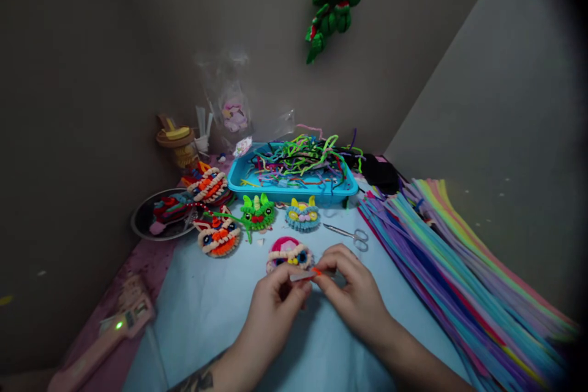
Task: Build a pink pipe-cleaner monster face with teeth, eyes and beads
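Note:
My left hand (275,306) and my right hand (351,294) meet over the pale blue table (206,312), both pinched on a small whitish strip with an orange tip (307,275). Just beyond my fingers lies a pink and cream pipe-cleaner face (288,253). Further back sit a green one (258,211), a blue and yellow one (302,215) and an orange and cream one (218,237). Small scissors (349,234) lie to the right of them.
A blue tray (294,187) of loose pipe-cleaner scraps stands at the back. A thick fan of long coloured pipe cleaners (459,275) covers the right side. A dark bowl (160,217) holds more figures at left. A pink glue gun (108,334) lies front left. A green figure (335,0) hangs on the wall.

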Available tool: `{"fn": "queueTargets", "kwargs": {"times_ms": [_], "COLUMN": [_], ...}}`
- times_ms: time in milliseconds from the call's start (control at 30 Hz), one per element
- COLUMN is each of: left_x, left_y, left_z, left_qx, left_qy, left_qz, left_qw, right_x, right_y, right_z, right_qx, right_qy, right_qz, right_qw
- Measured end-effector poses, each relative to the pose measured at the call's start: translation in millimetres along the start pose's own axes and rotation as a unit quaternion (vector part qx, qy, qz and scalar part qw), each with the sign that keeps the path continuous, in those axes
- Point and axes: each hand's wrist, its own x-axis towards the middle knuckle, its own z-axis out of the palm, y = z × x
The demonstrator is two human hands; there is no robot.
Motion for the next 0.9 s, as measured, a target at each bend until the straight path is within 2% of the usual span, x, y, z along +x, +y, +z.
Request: {"fn": "queueTargets", "kwargs": {"times_ms": [200,367,600,900], "left_x": [0.7,1.3,-1.0,-1.1], "left_y": [1.8,5.1,11.5,9.6], "left_z": [0.0,-1.9,-4.7,-5.7], "left_qx": [0.013,0.053,0.121,0.156], "left_qy": [0.01,0.022,0.045,0.042], "left_qz": [0.014,0.081,0.135,0.226], "left_qw": [1.0,0.995,0.982,0.961], "right_x": [-0.5,-1.0,-1.4,-4.3], "right_y": [-0.7,-1.1,-1.7,-6.1], "right_z": [2.9,3.0,0.6,0.3], "right_qx": [0.01,0.013,0.06,0.084], "right_qy": [0.019,0.031,0.019,0.039], "right_qz": [0.003,-0.013,-0.006,-0.064], "right_qw": [1.0,0.999,0.998,0.994]}}
